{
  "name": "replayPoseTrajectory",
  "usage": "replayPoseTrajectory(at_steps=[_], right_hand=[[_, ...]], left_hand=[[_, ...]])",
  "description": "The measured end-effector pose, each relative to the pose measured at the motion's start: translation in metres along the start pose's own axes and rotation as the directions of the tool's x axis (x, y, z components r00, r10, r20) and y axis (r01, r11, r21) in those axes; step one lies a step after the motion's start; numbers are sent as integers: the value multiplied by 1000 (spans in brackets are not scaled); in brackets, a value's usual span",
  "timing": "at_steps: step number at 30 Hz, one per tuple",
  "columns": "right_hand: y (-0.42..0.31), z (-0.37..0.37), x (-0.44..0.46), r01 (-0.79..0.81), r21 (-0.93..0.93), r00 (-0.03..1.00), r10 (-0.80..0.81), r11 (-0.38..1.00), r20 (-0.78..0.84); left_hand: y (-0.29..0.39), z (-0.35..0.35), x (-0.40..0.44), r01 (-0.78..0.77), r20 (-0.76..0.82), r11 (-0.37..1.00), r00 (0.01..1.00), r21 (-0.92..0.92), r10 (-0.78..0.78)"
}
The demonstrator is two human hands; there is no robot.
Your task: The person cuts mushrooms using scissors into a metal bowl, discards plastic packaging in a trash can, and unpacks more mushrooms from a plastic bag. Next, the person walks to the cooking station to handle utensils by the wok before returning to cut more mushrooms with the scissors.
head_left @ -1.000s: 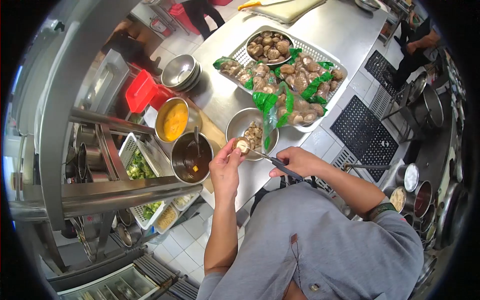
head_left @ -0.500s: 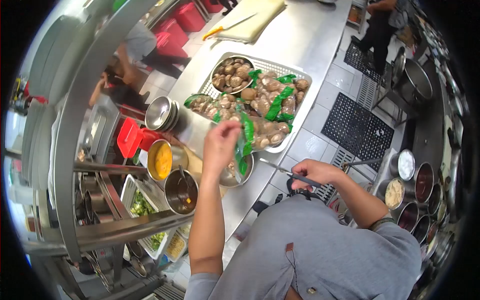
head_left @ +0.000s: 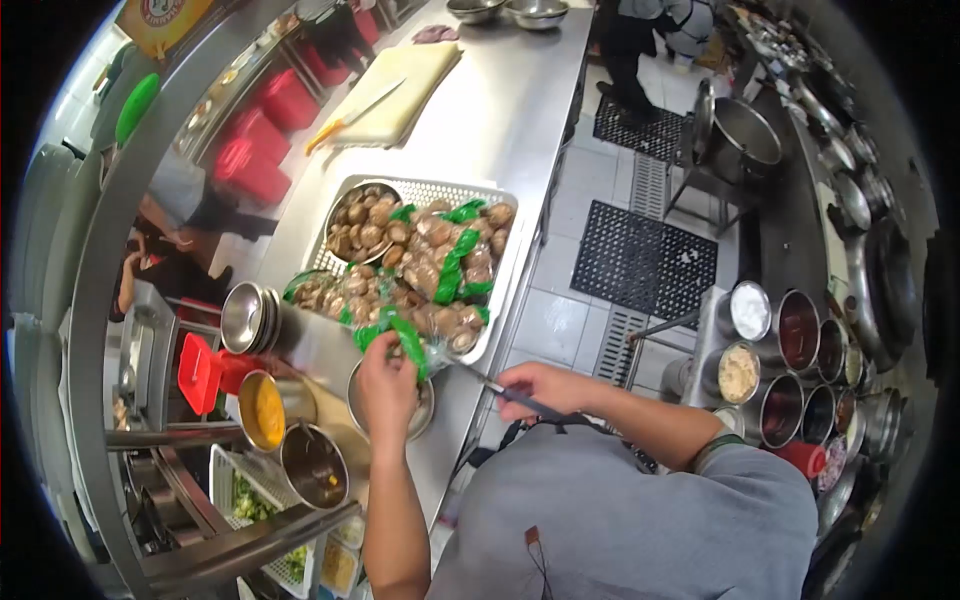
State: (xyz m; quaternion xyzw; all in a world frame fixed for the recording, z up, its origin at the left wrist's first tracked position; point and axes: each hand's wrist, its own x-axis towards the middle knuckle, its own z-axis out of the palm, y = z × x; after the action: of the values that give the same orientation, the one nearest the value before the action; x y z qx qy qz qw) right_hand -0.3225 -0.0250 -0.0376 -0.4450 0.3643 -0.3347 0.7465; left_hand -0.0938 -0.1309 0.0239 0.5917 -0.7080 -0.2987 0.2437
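My left hand (head_left: 388, 388) is closed on the green-banded end of a clear plastic bag (head_left: 408, 346), at the near edge of the white basket (head_left: 497, 312). My right hand (head_left: 540, 390) is wrapped round a dark-handled knife (head_left: 480, 379); its narrow blade points at the bag, and whether it touches cannot be told. Below my left hand stands a steel bowl (head_left: 422, 412), partly covered by the hand. In the basket lie several bagged mushrooms (head_left: 432, 250) with green bands, and a steel bowl of loose mushrooms (head_left: 360, 222).
A cutting board (head_left: 405, 95) with an orange-handled knife (head_left: 350, 118) lies farther up the counter. Stacked steel bowls (head_left: 245, 318), a pot of yellow liquid (head_left: 268, 412) and a dark sauce pot (head_left: 314, 468) stand left. Seasoning pots (head_left: 740, 372) line the right; a person (head_left: 625, 60) stands beyond.
My hands have come closer together, bringing the knife blade up to the bag held in my left hand. The camera view has shifted, so the counter appears farther left and lower.
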Motion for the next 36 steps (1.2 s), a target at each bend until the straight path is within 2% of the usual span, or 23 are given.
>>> replayPoseTrajectory(at_steps=[1, 4, 5, 8, 10, 12, 13, 16, 21, 27, 31, 34, 36], right_hand=[[-4, 7, 3, -3, -8, 1000, 3, 1000, 1], [-10, 21, 14, -3, 4, 1000, 3, 1000, 13], [-9, 28, 19, -10, 16, 999, 9, 1000, 31], [-12, 39, 25, 17, -49, 999, -15, 999, 46], [-17, 49, 25, 91, -212, 996, -87, 973, 26], [-30, 62, 28, 61, -491, 998, -62, 869, 14], [-32, 70, 30, 44, -616, 998, -56, 786, 0], [-27, 96, 42, 37, -875, 958, -266, 483, -106], [-9, 109, 62, -47, -935, 953, -264, 352, -147], [-3, 116, 73, -48, -962, 959, -256, 269, -119], [4, 111, 75, -57, -955, 957, -255, 292, -135], [10, 107, 74, -27, -955, 946, -301, 296, -120], [9, 108, 72, -17, -959, 944, -313, 284, -109]], left_hand=[[-4, 1, 0, 59, -45, 991, 997, -119, -64], [-20, 16, 1, -45, -123, 917, 992, -397, -5], [-28, 15, 1, -8, -23, 845, 1000, -534, -5], [-28, 1, -7, 15, -42, 626, 996, -780, -76], [-37, -22, -28, 32, -98, 592, 978, -805, -186], [-49, -40, -52, 39, -128, 565, 959, -824, -254], [-54, -45, -64, 47, -127, 551, 954, -833, -273], [-66, -57, -96, 101, -112, 579, 941, -809, -320], [-89, -55, -124, 131, -120, 604, 927, -786, -356], [-111, -49, -123, 151, -149, 620, 902, -770, -405], [-119, -41, -121, 143, -163, 604, 891, -784, -423], [-115, -40, -120, 206, -112, 559, 869, -803, -481], [-106, -40, -120, 227, -89, 589, 885, -776, -458]])
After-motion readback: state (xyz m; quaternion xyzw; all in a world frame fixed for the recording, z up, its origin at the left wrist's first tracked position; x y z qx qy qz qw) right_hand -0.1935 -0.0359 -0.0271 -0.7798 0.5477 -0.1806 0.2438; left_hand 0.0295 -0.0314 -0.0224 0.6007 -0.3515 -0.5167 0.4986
